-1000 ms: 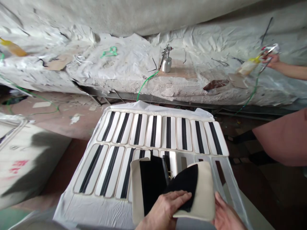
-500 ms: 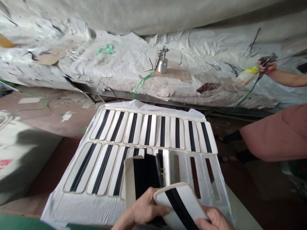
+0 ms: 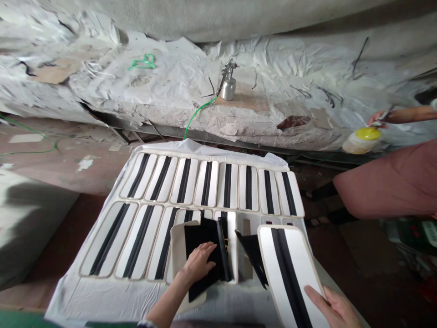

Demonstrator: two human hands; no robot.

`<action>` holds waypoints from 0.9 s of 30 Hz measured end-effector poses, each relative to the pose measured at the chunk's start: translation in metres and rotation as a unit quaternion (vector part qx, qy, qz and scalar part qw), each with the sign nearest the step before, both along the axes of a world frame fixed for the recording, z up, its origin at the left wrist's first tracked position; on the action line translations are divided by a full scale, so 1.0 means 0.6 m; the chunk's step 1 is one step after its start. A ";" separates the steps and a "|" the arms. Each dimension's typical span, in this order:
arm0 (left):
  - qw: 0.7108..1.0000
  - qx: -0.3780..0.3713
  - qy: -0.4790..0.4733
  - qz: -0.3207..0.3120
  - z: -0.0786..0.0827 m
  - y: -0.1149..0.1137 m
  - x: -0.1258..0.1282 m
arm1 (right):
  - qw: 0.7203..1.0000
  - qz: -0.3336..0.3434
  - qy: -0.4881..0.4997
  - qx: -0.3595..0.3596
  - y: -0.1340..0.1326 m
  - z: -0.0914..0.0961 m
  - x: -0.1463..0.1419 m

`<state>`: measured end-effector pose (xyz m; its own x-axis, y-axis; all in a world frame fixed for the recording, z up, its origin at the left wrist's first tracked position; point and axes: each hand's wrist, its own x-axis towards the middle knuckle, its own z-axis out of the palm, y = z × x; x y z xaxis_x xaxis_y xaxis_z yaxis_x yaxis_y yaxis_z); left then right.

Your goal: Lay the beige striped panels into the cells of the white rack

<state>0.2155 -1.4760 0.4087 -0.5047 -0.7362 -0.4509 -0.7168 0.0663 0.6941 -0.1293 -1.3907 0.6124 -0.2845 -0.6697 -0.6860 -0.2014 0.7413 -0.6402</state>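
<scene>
My right hand grips the lower right edge of a white panel with a black centre stripe, thumb on its face. The panel is held up over the right of the cloth-covered table. A black flap sticks out behind its left edge. My left hand rests with fingers stretched on an opened black-lined beige piece. This piece covers part of the near row of similar striped panels. Small gold-coloured metal parts show along its right side.
A far row of striped panels lies on the table. On the plastic-covered bench stands a metal spray gun with a green hose. At right, another person's hand holds a yellow-topped spray cup.
My right hand has brought the striped panel rightward and more upright. The left hand has come off it and now lies on the black lining. The other person's spray cup hangs lower.
</scene>
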 end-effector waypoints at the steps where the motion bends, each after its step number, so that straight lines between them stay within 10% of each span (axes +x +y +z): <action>1: 1.000 -0.003 -0.005 -0.015 -0.009 -0.005 -0.012 | 1.000 -0.018 0.018 -0.010 -0.003 -0.002 0.000; 10: 0.987 -0.081 -0.046 -0.130 -0.096 -0.020 -0.084 | 0.990 -0.118 0.069 0.021 0.003 -0.058 -0.011; 27: 0.945 -0.290 -0.045 -0.145 -0.165 -0.019 -0.144 | 0.987 -0.145 0.058 0.020 -0.003 -0.202 -0.028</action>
